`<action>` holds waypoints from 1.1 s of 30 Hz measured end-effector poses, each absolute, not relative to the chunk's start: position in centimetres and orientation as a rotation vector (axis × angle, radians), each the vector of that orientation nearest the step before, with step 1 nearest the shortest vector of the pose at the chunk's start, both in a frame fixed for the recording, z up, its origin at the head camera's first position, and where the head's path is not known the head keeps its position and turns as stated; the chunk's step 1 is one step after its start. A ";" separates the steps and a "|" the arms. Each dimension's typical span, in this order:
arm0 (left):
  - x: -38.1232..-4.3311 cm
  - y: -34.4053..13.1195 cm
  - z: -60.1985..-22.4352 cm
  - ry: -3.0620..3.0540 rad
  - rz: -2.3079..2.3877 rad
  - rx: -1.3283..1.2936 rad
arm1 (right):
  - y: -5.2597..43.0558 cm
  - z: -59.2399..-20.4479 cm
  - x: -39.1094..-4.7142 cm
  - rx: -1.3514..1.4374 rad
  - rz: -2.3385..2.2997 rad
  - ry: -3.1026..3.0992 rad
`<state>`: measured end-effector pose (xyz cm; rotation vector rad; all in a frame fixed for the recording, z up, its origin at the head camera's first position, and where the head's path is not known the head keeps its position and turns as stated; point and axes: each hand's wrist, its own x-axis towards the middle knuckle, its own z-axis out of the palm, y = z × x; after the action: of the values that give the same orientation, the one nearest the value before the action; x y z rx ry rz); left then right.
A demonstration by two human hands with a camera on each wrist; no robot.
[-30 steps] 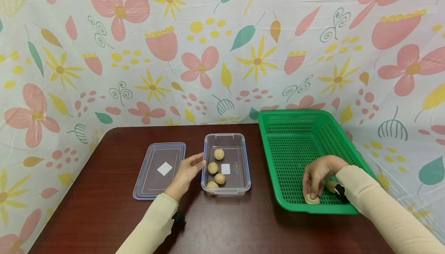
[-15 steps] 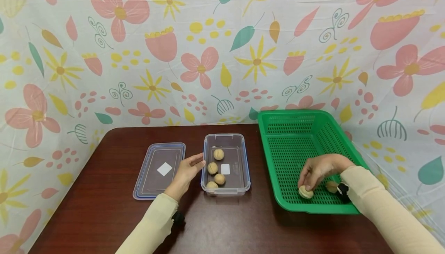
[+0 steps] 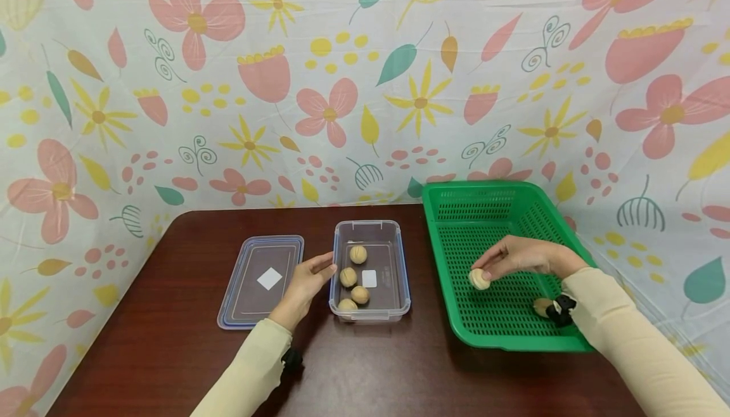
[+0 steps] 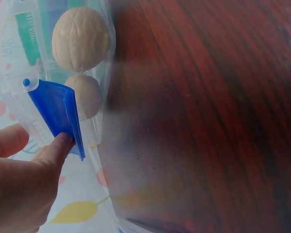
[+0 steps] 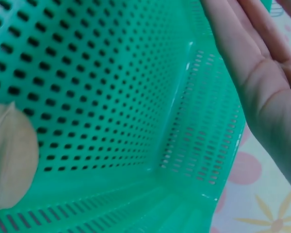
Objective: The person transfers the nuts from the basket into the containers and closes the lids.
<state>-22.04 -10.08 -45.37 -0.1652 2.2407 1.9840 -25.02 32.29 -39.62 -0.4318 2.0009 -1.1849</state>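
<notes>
My left hand [image 3: 302, 287] is at the left side of a clear plastic food container [image 3: 371, 316], fingers extended. In the left wrist view a fingertip [image 4: 62, 141] touches its blue latch [image 4: 53, 107], which hangs folded down. Several walnuts [image 3: 348, 277] lie inside the container, mostly along its left half. My right hand [image 3: 530, 256] pinches a walnut [image 3: 480, 279] between thumb and fingers, over the left part of a green basket [image 3: 485, 340]. Another walnut [image 3: 543, 307] lies in the basket near the right wrist; it shows large in the right wrist view [image 5: 12, 155].
The container's clear lid [image 3: 259, 284] with a blue seal lies flat on the dark wooden table [image 3: 171, 315], left of the container. A strip of table separates container and basket. A flower-printed cloth [image 3: 365, 87] hangs behind the table.
My right hand has lifted the pinched walnut from the basket's near end, moving it up and to the left. The left hand has stayed at the container.
</notes>
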 end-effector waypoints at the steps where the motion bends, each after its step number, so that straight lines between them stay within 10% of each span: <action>1: -22.0 -10.1 -45.4 2.240 1.986 -0.168 | 32.1 -39.4 -25.0 -0.422 -1.198 2.017; 33: -22.2 -10.1 -45.7 2.253 1.991 -0.166 | 25.5 -32.8 -25.2 -0.112 -1.712 2.039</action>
<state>-22.21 -10.13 -45.72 -0.1663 2.2533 1.9910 -25.17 25.47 -32.80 -0.1119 2.0395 -1.7121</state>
